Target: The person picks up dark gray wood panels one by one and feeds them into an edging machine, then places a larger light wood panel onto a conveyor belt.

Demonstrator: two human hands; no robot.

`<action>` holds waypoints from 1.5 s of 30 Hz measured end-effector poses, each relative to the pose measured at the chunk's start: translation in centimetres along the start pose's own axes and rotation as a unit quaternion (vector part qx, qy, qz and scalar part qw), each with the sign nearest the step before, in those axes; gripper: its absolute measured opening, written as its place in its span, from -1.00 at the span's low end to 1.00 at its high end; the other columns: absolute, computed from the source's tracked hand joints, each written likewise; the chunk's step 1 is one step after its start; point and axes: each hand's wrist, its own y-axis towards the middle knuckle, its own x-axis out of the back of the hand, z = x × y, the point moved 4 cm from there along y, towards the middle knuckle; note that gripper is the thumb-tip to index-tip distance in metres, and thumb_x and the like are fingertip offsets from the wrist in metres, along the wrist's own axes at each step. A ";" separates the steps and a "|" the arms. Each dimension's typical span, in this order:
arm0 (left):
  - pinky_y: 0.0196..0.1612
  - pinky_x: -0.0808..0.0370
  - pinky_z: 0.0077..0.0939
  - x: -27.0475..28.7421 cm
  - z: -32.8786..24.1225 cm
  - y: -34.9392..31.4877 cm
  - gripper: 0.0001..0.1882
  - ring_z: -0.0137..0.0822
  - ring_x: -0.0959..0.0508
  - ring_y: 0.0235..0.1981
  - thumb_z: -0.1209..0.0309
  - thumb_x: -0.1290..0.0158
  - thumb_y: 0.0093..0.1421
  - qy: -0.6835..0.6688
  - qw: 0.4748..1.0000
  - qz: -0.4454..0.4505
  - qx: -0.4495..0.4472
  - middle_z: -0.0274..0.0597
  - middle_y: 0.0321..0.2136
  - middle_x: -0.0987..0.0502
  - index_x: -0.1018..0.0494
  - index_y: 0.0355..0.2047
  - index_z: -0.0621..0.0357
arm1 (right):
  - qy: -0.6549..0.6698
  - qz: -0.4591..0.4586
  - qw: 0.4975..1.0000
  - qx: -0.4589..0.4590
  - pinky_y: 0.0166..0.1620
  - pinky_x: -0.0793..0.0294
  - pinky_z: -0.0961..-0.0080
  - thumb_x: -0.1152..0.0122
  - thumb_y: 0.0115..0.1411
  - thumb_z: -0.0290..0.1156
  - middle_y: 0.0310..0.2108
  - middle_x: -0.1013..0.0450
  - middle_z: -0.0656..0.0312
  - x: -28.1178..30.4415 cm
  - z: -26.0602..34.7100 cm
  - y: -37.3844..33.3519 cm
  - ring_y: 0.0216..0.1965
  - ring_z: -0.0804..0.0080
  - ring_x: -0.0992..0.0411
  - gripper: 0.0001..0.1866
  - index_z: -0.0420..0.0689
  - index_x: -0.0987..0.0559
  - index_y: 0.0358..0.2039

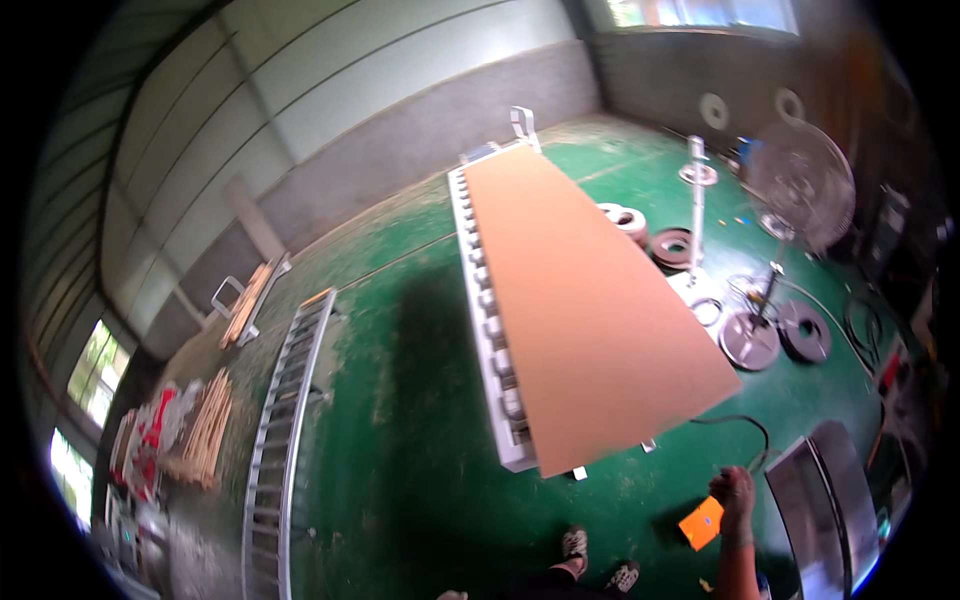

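Note:
My right hand (735, 490) is raised at the lower right with its fingers curled in. What they hold, if anything, is too small to make out. Just left of its wrist shows an orange, flat-looking piece (702, 523) with a small blue spot; I cannot tell whether the hand touches it. At the bottom edge, a small pale patch may be the tip of my left hand (452, 596), its fingers hidden. Ahead, a long brown board (600, 310) lies on a roller conveyor (489, 340), apart from both hands.
A metal roller track (285, 430) stands on the left, near wooden strips (205, 425). To the right are a standing fan (800, 185), reels (750, 340), a white post (697, 210) and a dark cable (755, 425). A grey metal cabinet (825, 510) is close at the lower right.

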 end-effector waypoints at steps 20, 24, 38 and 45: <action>-0.20 -0.46 -0.20 10.9 7.3 7.9 -0.67 -0.21 -0.48 -0.26 0.12 0.12 0.45 -0.375 0.895 -0.185 0.153 -0.14 -0.41 -0.45 -0.48 -0.32 0.03 | -0.065 -0.021 0.967 -0.244 0.08 -0.48 0.14 0.25 0.44 0.08 0.11 -0.53 0.30 -23.9 -25.9 10.8 0.06 0.25 -0.52 -0.44 0.07 -0.46 0.25; -0.22 -0.43 -0.18 11.9 9.5 18.2 -0.62 -0.22 -0.42 -0.35 0.09 0.06 0.41 -0.393 0.917 -0.070 -0.021 -0.20 -0.51 -0.32 -0.45 -0.43 0.08 | -0.185 -0.054 0.961 -0.198 0.11 -0.45 0.13 0.25 0.44 0.06 0.12 -0.52 0.29 -28.3 -23.7 10.5 0.08 0.23 -0.50 -0.44 0.05 -0.45 0.26; -0.01 -0.48 0.02 6.8 -38.1 52.6 -0.61 0.18 -0.57 -0.14 0.17 0.14 0.33 0.524 0.758 0.284 -0.264 0.14 -0.23 -0.61 -0.58 -0.27 0.19 | -0.508 -0.253 0.789 -0.236 0.20 -0.36 0.10 0.26 0.46 -0.02 0.18 -0.48 0.26 -28.8 -28.1 1.1 0.16 0.20 -0.44 -0.45 0.00 -0.43 0.28; -0.02 -0.56 0.00 5.3 -61.1 66.9 -0.68 0.15 -0.63 -0.12 0.33 0.10 0.25 0.638 0.668 0.159 -0.348 0.18 -0.30 -0.64 -0.63 -0.37 0.24 | -0.512 -0.321 0.725 -0.330 0.25 -0.32 0.09 0.27 0.47 -0.05 0.20 -0.46 0.25 -33.4 -35.4 -7.9 0.20 0.18 -0.41 -0.46 -0.03 -0.41 0.30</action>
